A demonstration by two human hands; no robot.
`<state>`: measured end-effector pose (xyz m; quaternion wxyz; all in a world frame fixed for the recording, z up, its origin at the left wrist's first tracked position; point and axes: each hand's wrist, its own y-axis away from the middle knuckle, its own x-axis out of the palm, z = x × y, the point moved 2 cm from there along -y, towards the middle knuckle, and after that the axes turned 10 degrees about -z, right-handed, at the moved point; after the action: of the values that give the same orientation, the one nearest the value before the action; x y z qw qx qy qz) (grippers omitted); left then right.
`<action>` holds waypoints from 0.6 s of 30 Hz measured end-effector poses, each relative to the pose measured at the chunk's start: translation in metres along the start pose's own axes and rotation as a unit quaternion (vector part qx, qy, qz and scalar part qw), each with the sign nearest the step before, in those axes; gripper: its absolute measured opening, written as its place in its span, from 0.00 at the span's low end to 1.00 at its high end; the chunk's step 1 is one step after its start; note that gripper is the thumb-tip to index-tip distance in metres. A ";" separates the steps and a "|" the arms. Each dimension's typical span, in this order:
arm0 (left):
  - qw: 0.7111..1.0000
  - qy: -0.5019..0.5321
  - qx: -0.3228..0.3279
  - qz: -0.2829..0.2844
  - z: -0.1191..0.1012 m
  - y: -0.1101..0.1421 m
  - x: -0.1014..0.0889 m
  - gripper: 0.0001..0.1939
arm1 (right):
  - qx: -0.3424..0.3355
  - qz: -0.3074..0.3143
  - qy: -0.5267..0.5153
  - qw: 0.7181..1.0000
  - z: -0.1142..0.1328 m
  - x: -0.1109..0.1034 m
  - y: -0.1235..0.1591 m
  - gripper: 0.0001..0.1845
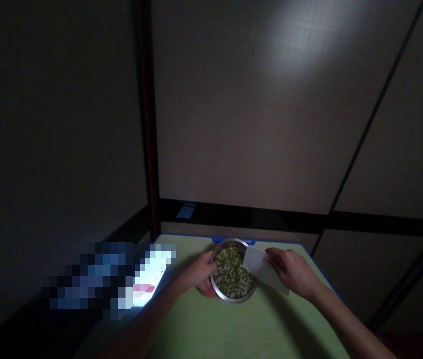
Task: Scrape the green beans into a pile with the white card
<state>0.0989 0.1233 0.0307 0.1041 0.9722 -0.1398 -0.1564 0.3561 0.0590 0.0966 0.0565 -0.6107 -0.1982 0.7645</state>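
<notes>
My left hand (204, 274) is closed on the left side of a round metal bowl (234, 300), thumb over the rim and fingers beneath. Inside the bowl is a mixture of small green bits and whitish pieces (232, 271), perhaps chopped greens. A thin, flat white scraper (262, 267), with a small dark hole near one corner, is in my closed right hand (290, 269). Its left corner reaches over the bowl's right rim, above the mixture. Whether it touches the mixture, I cannot tell.
The bowl is at the far side of a light green table (211, 329) with a blue edge. A bright screen, partly pixelated (144, 279), stands at the left. Behind the table rise large panels (241, 124) with dark frames. The room is dim.
</notes>
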 end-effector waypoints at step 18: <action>1.000 0.001 0.000 0.019 0.000 -0.021 -0.001 0.26 | -0.013 0.016 -0.038 0.999 -0.003 0.001 0.001 0.17</action>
<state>0.1028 0.1438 0.0257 0.1072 0.9696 -0.1583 -0.1529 0.3585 0.0592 0.0945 0.0287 -0.5852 -0.2005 0.7852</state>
